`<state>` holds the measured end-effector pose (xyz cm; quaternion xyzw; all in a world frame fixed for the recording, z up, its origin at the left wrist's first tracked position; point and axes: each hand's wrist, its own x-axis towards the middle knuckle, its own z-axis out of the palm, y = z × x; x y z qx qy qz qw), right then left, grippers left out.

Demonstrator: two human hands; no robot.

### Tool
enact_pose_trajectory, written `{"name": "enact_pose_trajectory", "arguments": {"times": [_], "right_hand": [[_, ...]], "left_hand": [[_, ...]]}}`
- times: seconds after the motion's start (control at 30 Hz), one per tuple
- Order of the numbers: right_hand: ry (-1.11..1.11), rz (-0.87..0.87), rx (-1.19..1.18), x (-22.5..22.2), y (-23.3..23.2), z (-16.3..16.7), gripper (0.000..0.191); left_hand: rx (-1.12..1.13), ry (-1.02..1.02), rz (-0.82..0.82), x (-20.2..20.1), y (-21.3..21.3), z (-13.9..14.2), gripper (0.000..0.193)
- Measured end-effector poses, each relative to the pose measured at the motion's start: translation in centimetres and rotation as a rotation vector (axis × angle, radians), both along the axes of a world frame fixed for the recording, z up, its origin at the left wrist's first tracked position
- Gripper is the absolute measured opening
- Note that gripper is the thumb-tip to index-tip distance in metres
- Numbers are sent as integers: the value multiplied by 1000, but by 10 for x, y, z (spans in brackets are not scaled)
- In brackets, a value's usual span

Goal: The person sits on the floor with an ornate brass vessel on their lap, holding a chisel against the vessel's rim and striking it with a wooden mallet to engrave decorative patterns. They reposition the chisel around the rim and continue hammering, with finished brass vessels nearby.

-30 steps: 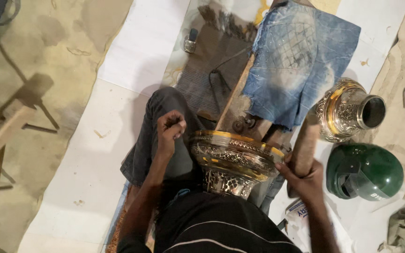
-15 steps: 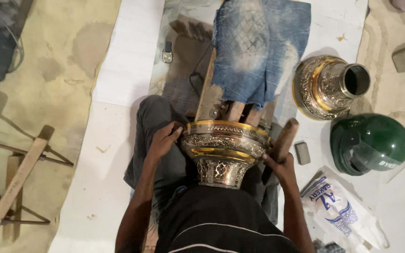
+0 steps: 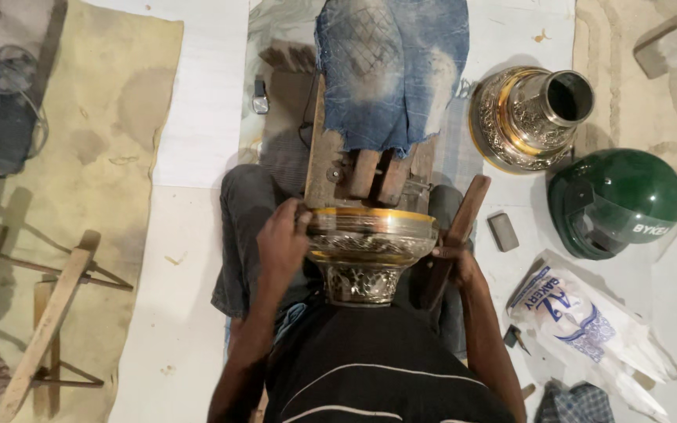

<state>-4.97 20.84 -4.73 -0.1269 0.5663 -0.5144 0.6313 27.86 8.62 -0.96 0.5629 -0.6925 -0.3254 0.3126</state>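
The left hand [image 3: 282,239] rests on the left rim of an engraved metal bowl [image 3: 370,244] with a gold band at its lip, its fingers [image 3: 301,222] curled over the edge and closed on it. The bowl sits between the two hands, held in the person's lap against a wooden block [image 3: 358,168] just beyond the fingers. The right hand [image 3: 450,262] is at the bowl's right side, its fingers wrapped tight around the lower end of a wooden stick [image 3: 454,235] that slants up and away from them. A faded blue cloth [image 3: 389,66] drapes over the far end of the block. Well past the right fingers, on the floor, lie an ornate metal vessel [image 3: 528,117] tipped on its side, a green helmet [image 3: 617,202] just beside it, a small grey block [image 3: 503,232] and a white printed plastic bag [image 3: 581,321]. Far off to the left of the left fingers stands a wooden frame [image 3: 41,313] on a tan mat [image 3: 111,102].
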Motion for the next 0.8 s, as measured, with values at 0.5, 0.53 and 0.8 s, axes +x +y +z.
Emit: {"name": "enact_pose_trajectory", "arguments": {"times": [0.5, 0.53, 0.8], "right_hand": [[306, -122, -109, -1, 7, -17, 61], [348, -97, -183, -1, 4, -17, 63], [433, -110, -212, 10, -18, -1, 64]], "left_hand": [[47, 297, -19, 25, -19, -42, 32], [186, 322, -25, 30, -20, -53, 36], [714, 198, -153, 44, -32, -66, 69]]}}
